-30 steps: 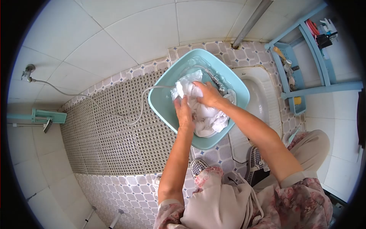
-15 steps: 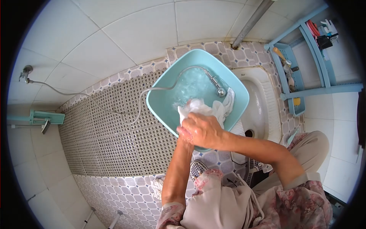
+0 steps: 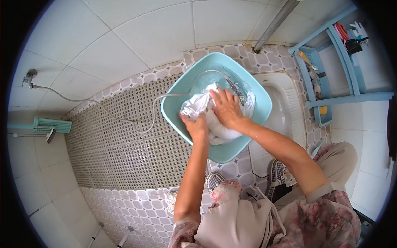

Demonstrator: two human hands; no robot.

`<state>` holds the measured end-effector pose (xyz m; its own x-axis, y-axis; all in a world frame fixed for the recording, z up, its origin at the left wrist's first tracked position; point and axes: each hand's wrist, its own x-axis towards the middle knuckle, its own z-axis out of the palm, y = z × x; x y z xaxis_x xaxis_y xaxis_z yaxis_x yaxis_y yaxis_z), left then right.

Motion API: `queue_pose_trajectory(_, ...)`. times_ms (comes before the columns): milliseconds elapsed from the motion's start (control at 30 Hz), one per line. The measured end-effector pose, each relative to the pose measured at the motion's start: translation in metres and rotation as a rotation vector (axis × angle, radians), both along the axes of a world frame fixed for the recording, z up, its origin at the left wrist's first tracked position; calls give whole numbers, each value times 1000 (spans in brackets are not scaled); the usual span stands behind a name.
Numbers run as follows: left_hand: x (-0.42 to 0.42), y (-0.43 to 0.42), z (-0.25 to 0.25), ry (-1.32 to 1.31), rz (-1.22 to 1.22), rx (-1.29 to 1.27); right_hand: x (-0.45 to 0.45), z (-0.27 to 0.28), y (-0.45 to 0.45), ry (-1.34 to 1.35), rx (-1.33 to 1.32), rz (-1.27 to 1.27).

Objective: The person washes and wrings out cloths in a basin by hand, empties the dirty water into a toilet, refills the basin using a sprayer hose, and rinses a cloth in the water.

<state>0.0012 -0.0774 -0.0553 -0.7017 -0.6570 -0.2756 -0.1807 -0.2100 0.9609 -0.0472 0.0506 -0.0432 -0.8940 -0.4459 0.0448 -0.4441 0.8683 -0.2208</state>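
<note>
A wet white cloth (image 3: 197,103) lies bunched in a pale blue basin (image 3: 169,113) of water. My left hand (image 3: 196,127) grips its near left side, thumb and fingers closed on the fabric. On top of the bundle rests my right hand (image 3: 226,108), its fingers stretched forward and slightly apart, pressing the cloth. More white fabric (image 3: 249,105) hangs against the basin's right inner wall. Beyond my right hand, a chrome shower head (image 3: 235,87) dips into the basin, partly hidden by the fingers.
A grey hose (image 3: 155,109) runs from the wall tap (image 3: 29,78) over the basin's left rim. A perforated mat (image 3: 124,144) covers the floor at left. To the right are a squat toilet (image 3: 295,111) and a blue shelf (image 3: 347,62). A green-headed mop (image 3: 51,125) leans at far left.
My hands were together at the basin's near edge; now they are apart and farther in. The right hand moved forward onto the cloth, and the bundle spread left over the water.
</note>
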Motion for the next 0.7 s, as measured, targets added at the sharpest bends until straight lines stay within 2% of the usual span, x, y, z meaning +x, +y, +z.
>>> queue_pose_trajectory(33, -2, 2, 4, -101, 1, 102, 6, -1, -5, 18, 103, 33)
queue_pose_trajectory(67, -5, 5, 7, -202, 0, 208, 1, -1, -2, -132, 143, 77)
queue_pose_trajectory(100, -5, 8, 11, -304, -5, 315, -5, -1, -1, -166, 185, 63)
queue_pose_trajectory(167, -6, 4, 21, -322, -71, 470, -26, 4, -6, -222, 259, 34)
queue_pose_trajectory(200, -5, 3, 14, -343, -54, 501, -34, 3, -6, -217, 228, 19)
queue_pose_trajectory(300, 0, 10, 10, -335, 59, 550, -74, -14, 11, -490, 74, 160)
queue_pose_trajectory(367, 7, 15, -3, -249, 88, 539, -72, -4, 14, -412, -151, 40)
queue_pose_trajectory(433, 8, 20, -3, -264, 94, 481, -50, 17, 4, -232, -108, -117)
queue_pose_trajectory(467, 9, 20, -1, -270, 98, 449, -50, 18, -3, -255, -69, -166)
queue_pose_trajectory(567, 8, 10, 0, -156, 76, 661, -66, -11, -8, -190, -146, -36)
queue_pose_trajectory(667, 5, 2, 4, -49, 41, 889, -63, 13, 3, -862, -843, 19)
queue_pose_trajectory(700, 3, 0, 6, 21, 36, 953, -58, 30, 2, -795, -802, 103)
